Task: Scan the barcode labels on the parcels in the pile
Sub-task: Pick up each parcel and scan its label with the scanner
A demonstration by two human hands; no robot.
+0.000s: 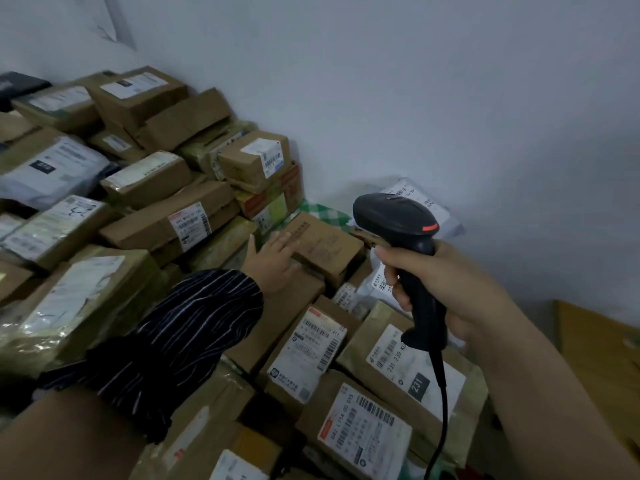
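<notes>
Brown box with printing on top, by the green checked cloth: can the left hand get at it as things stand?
Most likely yes: the left hand touches the brown box with straight fingers, nothing lies on top of it, and the right hand holds the scanner off to the side.

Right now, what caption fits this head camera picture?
The right hand grips a black scanner while the left hand touches a brown box in the parcel pile.

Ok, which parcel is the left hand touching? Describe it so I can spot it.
Start at the wall, where a green-checked cloth peeks out of the pile. Just in front of it lies a brown carton under the fingers of the left hand. Unlike its neighbours, its top shows only faint printed text, no white barcode label.
</notes>
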